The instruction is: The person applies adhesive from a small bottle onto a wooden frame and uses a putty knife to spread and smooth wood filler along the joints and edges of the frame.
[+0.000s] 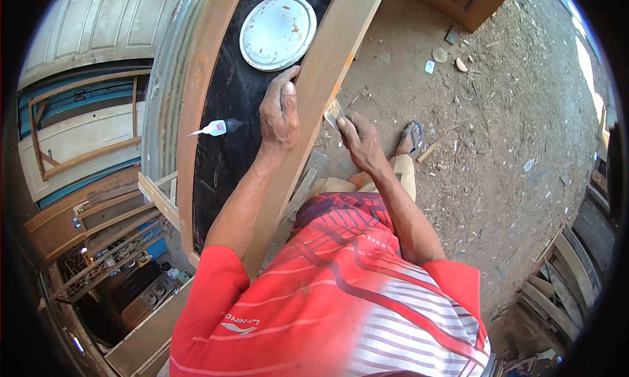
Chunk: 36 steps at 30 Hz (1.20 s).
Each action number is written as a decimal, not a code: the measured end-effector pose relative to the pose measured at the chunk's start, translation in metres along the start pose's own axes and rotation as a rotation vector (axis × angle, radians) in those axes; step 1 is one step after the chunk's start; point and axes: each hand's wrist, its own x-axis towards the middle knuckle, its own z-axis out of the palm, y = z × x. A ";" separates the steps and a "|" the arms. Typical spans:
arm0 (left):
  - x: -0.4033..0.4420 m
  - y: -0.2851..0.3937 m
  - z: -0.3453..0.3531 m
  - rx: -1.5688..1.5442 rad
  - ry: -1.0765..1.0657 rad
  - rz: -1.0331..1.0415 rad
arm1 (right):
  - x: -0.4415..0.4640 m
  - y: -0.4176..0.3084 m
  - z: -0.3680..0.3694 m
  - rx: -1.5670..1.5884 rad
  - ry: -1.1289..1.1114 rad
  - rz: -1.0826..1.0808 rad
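A long wooden board [322, 56] runs diagonally, with orange patches along its right edge. My left hand [280, 115] rests at the board's left side, fingers close together and pointing up, just below a round white lid [278, 33]. What its fingers hold, if anything, is hidden. In my right hand [359, 138] is a small flat scraper-like piece [333, 113], pinched against the board's right edge by the orange patch. A small white bottle with a thin nozzle [214, 128] lies on the black surface [226, 88], left of my left hand.
Wooden frames and old door panels [82, 141] stand at the left. A brown wooden panel [458, 0] is at the top. The dirt floor [485, 180] on the right carries wood chips and scraps, and stacked planks [563, 278] lie at the lower right.
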 end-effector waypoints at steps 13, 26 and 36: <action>0.002 0.012 -0.001 0.062 -0.007 -0.051 | 0.097 -0.050 -0.098 -0.892 -0.215 -0.805; 0.002 0.017 0.002 0.115 0.000 -0.074 | 0.119 -0.073 -0.138 -0.892 -0.111 -0.763; -0.006 0.011 0.013 0.297 0.291 0.140 | 0.109 -0.093 -0.131 -0.753 -0.306 -0.314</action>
